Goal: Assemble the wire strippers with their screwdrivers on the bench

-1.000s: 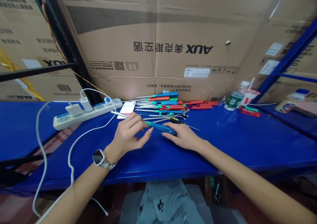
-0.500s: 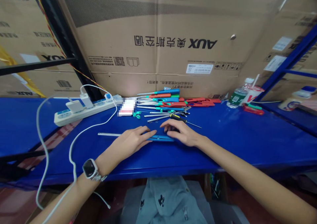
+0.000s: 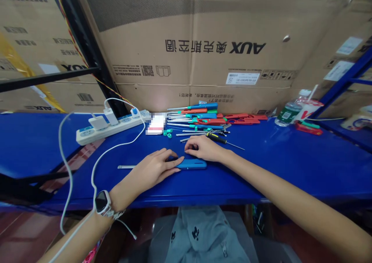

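A blue long-nosed lighter [image 3: 193, 163] lies along the table, its metal tube [image 3: 125, 167] pointing left. My left hand [image 3: 158, 165] is closed on the middle of it, thumb and fingers hiding that part of the body. Just above the handle, my right hand [image 3: 202, 147] has its fingers curled together in a pinch, close to my left fingertips; anything between them is hidden. Behind my right hand rest a yellow-and-black screwdriver [image 3: 216, 138] and several loose metal tubes [image 3: 192, 133]. Farther back is a pile of blue and red long-nosed lighters [image 3: 209, 116].
Small green parts [image 3: 168, 133] lie beside a blurred white packet [image 3: 156, 124]. A white power strip [image 3: 116, 128] with cables stands at left. At right are a water bottle [image 3: 287, 114], a cup [image 3: 308, 108] and a red tool [image 3: 308, 128]. Cardboard boxes [image 3: 203, 15] stand behind.
My right hand has come off the handle end and moved up and left, fingers drawn together. The lighter has rolled, so its smooth slotted side shows. The view has shifted slightly.
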The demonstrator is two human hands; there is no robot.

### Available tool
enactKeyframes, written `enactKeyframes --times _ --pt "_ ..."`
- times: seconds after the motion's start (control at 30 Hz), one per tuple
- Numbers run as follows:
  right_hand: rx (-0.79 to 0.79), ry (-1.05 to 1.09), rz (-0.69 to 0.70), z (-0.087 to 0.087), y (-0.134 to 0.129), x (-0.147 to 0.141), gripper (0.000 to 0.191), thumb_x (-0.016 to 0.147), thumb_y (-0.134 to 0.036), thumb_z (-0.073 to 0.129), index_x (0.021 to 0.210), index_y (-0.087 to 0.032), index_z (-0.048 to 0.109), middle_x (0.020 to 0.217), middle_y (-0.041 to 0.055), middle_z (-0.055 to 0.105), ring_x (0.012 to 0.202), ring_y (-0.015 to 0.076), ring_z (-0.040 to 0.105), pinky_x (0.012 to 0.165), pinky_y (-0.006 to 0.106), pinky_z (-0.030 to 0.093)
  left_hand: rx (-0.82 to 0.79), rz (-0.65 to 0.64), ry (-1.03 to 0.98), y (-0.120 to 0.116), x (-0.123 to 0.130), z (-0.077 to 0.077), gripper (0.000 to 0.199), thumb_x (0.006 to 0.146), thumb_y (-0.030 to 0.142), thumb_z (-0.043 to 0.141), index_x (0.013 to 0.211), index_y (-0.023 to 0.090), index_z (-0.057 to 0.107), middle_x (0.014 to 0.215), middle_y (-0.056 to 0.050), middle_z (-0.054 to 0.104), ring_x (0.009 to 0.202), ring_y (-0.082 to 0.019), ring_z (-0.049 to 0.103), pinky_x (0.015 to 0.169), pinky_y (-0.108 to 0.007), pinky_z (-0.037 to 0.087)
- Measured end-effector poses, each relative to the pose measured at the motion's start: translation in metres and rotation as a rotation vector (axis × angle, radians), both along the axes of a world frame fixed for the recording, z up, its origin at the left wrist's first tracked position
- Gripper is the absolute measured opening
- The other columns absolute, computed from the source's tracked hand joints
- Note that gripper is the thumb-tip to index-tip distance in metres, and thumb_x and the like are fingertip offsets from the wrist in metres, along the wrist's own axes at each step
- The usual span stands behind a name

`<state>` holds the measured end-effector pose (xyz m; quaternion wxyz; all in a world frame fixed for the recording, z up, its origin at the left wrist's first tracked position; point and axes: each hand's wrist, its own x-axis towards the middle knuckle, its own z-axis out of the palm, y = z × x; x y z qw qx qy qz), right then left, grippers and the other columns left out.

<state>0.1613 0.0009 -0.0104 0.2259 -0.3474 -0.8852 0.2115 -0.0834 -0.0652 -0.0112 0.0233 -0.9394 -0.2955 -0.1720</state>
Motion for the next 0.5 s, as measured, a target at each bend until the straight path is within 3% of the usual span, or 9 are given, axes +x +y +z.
enactKeyframes --times 0.17,0.37,0.5 --pt "0.116 -0.054 -0.031 0.0 0.006 0.013 0.007 0.089 -0.016 0.07 0.083 -0.017 0.073 0.08 0.0035 0.069 0.076 0.0161 0.059 0.071 0.028 0.04 -0.003 0.024 0.029 0.016 0.009 0.003 0.034 0.107 0.035 0.048 0.132 0.025 0.069 0.114 -0.009 0.068 0.099 -0.024 0.065 0.087 -0.04 0.055" --pt "0.02 -0.127 -0.115 0.009 0.014 0.043 0.006 0.087 -0.017 0.073 0.081 -0.017 0.075 0.073 0.0024 0.069 0.065 0.0137 0.057 0.063 0.026 0.037 0.013 0.012 0.033 0.043 0.022 0.001 0.034 0.106 0.037 0.048 0.129 0.025 0.071 0.113 -0.009 0.069 0.097 -0.023 0.065 0.088 -0.04 0.053" --pt "-0.002 -0.132 -0.146 0.01 0.014 0.051 0.008 0.085 -0.013 0.073 0.078 -0.018 0.075 0.068 0.0014 0.069 0.062 0.0139 0.058 0.061 0.026 0.035 0.035 0.022 0.016 0.048 0.029 0.002 0.037 0.103 0.045 0.052 0.126 0.021 0.071 0.113 -0.011 0.069 0.102 -0.027 0.063 0.09 -0.044 0.051"
